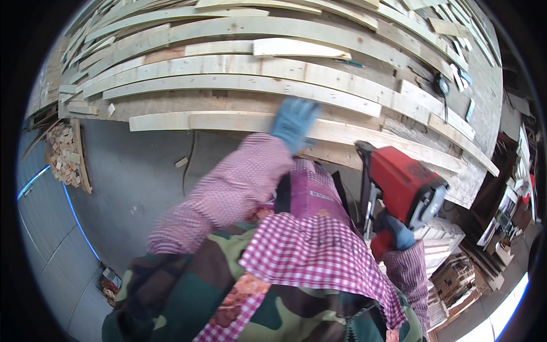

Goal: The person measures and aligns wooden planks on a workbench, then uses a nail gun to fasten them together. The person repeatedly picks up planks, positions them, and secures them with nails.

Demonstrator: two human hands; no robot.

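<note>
My left hand [295, 122], in a blue work glove, lies with its fingers stretched forward across a pale wooden strip [228, 121] at the near edge of the workbench. The hand is slightly blurred. My right hand [399, 231], also gloved, is wrapped round the handle of a red and black nail gun [403, 182]. The gun's dark nose sits close to the near side of the strip, right of my left hand; whether it touches the wood I cannot tell. Under the gun's body, its metal magazine [369, 202] runs back toward me.
Many long wooden strips [239, 67] lie side by side across the workbench [484, 108]. A tape measure [441, 85] lies at the far right. Wood offcuts [64, 154] are heaped on the left, and stacked white boards [436, 242] stand beside my right arm.
</note>
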